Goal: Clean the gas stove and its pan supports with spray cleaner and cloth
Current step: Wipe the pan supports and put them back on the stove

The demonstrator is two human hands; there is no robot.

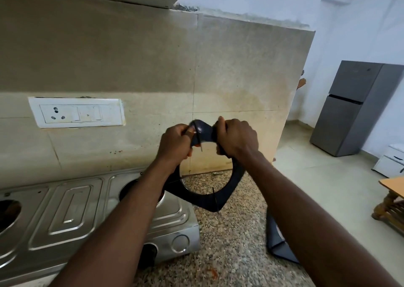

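Left hand (176,143) and right hand (237,137) are holding a pan support (203,200) up over the gas stove (72,210).
A second pan support (276,238) is lying on the counter (236,254) just right of the stove; above the stove's right burner hole (129,191), both hands' fingers are curling tight round the raised support's top edge.

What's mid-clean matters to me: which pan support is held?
The raised pan support above the stove, gripped by left hand and right hand; the other pan support lies on the counter.
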